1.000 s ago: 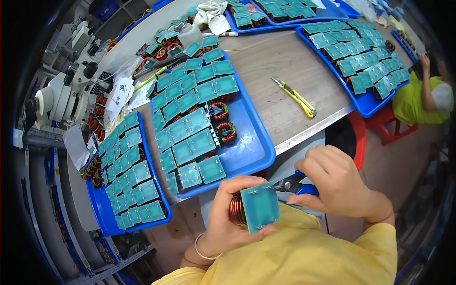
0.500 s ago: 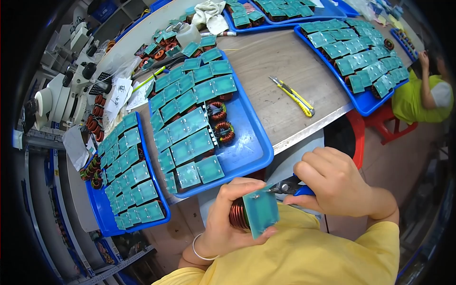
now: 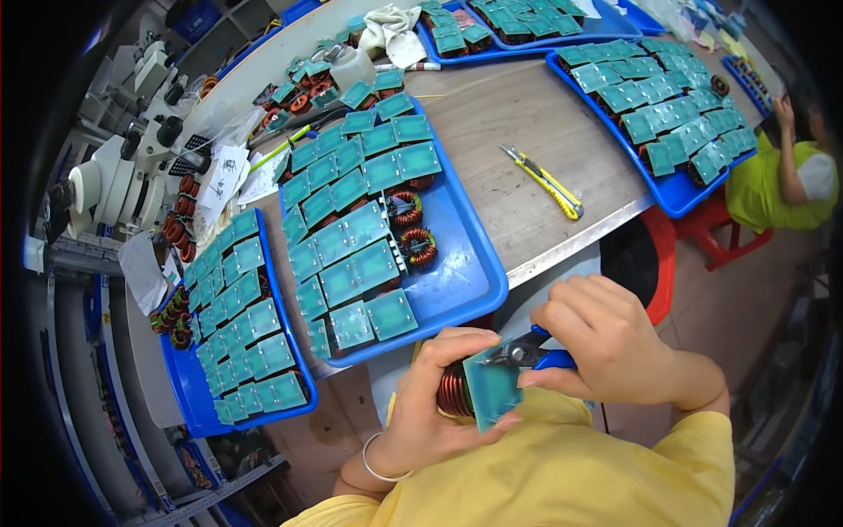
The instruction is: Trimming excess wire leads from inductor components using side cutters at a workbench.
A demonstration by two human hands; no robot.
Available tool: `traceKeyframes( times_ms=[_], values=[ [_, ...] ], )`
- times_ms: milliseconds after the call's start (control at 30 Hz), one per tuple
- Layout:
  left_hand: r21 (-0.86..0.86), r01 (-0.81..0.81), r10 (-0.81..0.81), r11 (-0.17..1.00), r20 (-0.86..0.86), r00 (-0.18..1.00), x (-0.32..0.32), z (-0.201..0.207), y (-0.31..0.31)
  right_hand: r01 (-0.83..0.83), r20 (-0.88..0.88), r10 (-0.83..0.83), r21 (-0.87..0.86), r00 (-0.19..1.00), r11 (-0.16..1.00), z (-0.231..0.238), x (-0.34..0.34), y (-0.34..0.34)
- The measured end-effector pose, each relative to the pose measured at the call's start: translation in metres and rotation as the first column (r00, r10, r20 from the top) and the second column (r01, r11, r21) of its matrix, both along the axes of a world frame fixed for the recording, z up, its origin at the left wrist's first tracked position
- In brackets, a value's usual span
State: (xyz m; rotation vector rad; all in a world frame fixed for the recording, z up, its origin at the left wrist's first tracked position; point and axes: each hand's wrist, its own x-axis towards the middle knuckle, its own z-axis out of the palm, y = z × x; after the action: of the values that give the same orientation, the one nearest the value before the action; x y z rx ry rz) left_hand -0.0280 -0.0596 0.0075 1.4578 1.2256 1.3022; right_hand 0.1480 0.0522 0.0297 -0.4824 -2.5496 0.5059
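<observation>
Green board (image 3: 496,386) with copper coil (image 3: 454,389) — lower centre of frame | left hand (image 3: 420,429): gripping the board | right hand (image 3: 606,338): closed round blue-handled cutters (image 3: 524,353) — tips at board's upper part

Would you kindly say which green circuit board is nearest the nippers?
The circuit board in the left hand: blue-handled nippers reach its face; the others lie farther away.

The long table (image 3: 479,110) has got a grayish-brown wood-look top with a pale strip (image 3: 580,242) along the front edge. Brownish tile floor (image 3: 733,294), kinda dim on the right. There's 1 red stool (image 3: 708,221) over that side and a red seat rim (image 3: 665,272) nearer in. Gray shelves (image 3: 79,373) run down the lower left, more shelving (image 3: 235,25) top left.
</observation>
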Motion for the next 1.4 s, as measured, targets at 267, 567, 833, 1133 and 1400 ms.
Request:
traceKeyframes(
  times_ms=[267,567,833,1133,1400],
  values=[
    [0.07,0.031,-0.028,0.997,-0.036,0.999,0.0,-0.001,0.002,-0.005,0.034,0.004,0.02,0.999,1.0,0.006,0.003,-0.001],
    [-0.127,0.018,-0.022,0.992,-0.027,0.999,0.006,0.006,0.007,0.035,0.097,-0.028,-0.071,0.995,0.997,-0.005,0.01,0.003],
    [-0.391,0.345,-0.104,0.853,0.52,0.848,0.004,-0.014,0.012,-0.3,-0.282,0.155,-0.598,0.947,0.743,-0.013,0.022,0.007],
    [-0.413,0.297,-0.088,0.861,0.453,0.887,0.045,-0.025,0.053,-0.03,-0.207,-0.142,-0.656,0.968,0.754,-0.021,0.042,0.01],
    [-0.289,0.262,-0.194,0.921,0.244,0.95,0.056,-0.019,0.071,0.244,-0.145,-0.451,-0.677,0.881,0.694,-0.022,0.063,0.02]
  ],
)
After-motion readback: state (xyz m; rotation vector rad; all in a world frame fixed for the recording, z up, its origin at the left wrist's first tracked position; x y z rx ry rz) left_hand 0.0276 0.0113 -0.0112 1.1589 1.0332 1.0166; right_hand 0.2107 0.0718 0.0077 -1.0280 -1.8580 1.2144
